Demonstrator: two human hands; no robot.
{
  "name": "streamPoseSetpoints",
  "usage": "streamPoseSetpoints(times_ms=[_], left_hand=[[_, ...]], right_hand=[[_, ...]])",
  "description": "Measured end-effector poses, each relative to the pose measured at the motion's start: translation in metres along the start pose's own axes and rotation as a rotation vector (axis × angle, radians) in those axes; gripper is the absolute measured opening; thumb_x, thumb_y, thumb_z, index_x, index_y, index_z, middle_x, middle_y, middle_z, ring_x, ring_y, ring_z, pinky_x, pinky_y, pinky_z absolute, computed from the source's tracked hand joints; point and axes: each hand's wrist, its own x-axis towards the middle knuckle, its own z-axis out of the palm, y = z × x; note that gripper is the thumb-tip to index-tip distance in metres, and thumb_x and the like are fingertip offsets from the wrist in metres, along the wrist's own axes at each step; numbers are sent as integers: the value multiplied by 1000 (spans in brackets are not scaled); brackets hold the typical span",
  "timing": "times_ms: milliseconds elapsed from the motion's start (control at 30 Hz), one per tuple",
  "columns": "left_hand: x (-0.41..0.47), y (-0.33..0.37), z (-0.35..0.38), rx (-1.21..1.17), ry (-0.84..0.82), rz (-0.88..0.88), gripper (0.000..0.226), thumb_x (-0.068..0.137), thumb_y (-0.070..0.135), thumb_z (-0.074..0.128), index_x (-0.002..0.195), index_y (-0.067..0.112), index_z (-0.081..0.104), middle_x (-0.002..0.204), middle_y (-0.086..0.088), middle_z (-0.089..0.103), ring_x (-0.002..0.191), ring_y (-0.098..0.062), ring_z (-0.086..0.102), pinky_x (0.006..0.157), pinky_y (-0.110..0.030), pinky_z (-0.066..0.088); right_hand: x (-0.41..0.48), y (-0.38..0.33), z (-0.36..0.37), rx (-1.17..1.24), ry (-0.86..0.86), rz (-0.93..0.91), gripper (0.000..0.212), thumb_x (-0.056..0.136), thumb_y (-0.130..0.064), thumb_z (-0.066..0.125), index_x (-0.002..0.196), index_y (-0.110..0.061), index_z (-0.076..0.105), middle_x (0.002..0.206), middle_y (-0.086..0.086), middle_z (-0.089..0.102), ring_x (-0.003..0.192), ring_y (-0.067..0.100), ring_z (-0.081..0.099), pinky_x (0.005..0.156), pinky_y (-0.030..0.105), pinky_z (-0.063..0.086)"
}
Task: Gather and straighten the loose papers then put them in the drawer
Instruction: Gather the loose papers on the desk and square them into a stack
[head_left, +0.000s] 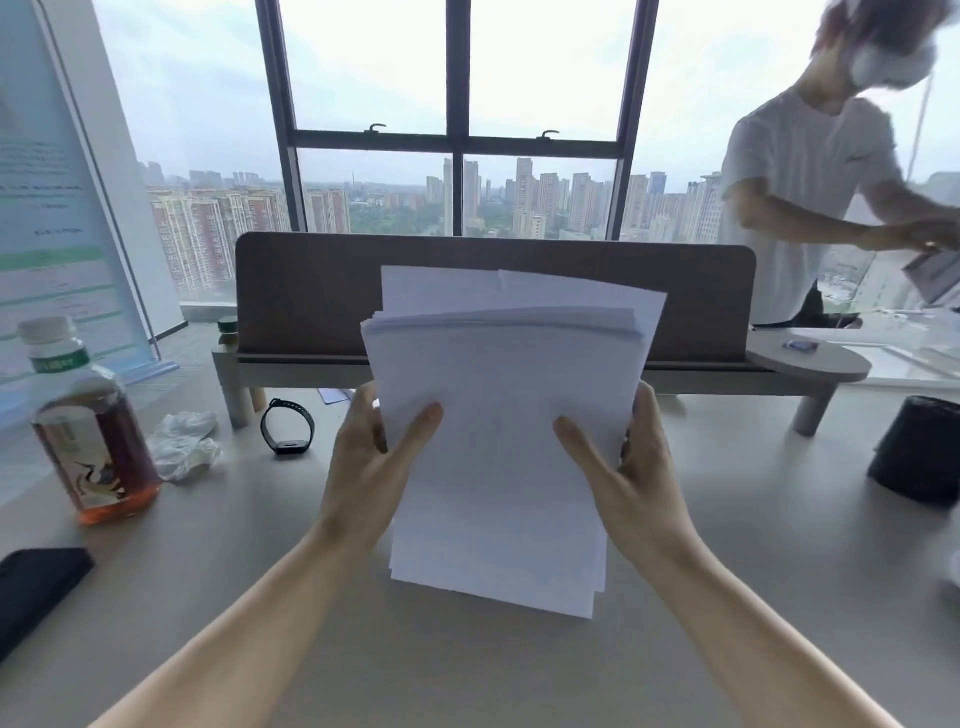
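We are holding the stack of loose white paper sheets (498, 431) upright between both hands, and what matters for the coming move is how it is standing: its long axis is running from six o'clock up to twelve o'clock, tilted a little so the top is leaning toward one o'clock, with the bottom edge hanging just above the pale grey surface (753, 545), or perhaps touching it; we cannot tell which. Our left hand (371, 457) is clamping the stack's nine o'clock edge, thumb across the front sheet and fingers behind. Our right hand (621, 457) is clamping the three o'clock edge the same way. Both are sitting at the same height, so neither is nearer. The sheets are not yet squared: several are poking out at the top and the bottom corners are stepped, so we judge that tapping the lower edge down on the surface is the next need.

No drawer is showing in this view.

At twelve o'clock a brown felt-backed desk shelf on pale legs (493, 301) is standing, with a tall dark-framed window (457, 140) behind it. At nine o'clock a plastic bottle of amber tea (88, 426), a crumpled white tissue (184, 441) and a black wristband (288, 426) are lying well apart from the stack. At two o'clock another person in a white T-shirt (810, 197) is bending over a neighbouring desk.
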Motion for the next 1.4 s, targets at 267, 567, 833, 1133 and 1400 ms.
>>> streamPoseSetpoints(times_ms=[267,567,833,1133,1400], left_hand=[[-10,14,20,149,118,153,8,101,24,64,106,24,70,89,11,79,78,-8,73,71,-29,55],[-26,6,8,63,8,-19,44,84,32,81,124,33,62,113,13,79,104,-9,76,94,-46,59],[17,70,-8,56,65,238,55,79,49,75,128,35,55,126,16,67,113,14,63,90,-8,50],[52,118,-5,170,-267,181,9,87,10,79,79,7,77,71,-4,75,61,-15,68,58,-22,52],[51,106,-3,-11,35,212,18,98,15,65,87,22,78,86,5,80,85,-25,77,68,-34,55]], right_hand=[[1,-7,6,-36,139,-100,23,103,-16,57,105,-39,57,99,-13,74,85,9,73,75,39,61],[-23,12,-5,-42,50,33,33,92,-24,75,115,-40,56,113,-10,77,102,10,76,85,46,63],[-14,16,-7,-33,52,132,18,93,-14,73,106,-26,74,101,-9,83,95,8,79,84,40,62],[-11,9,-8,-36,13,140,16,96,-17,70,108,-27,73,102,-12,83,95,6,78,87,40,62],[-11,8,-8,-57,7,154,16,95,-15,70,105,-26,73,99,-9,83,94,12,79,84,41,63]])
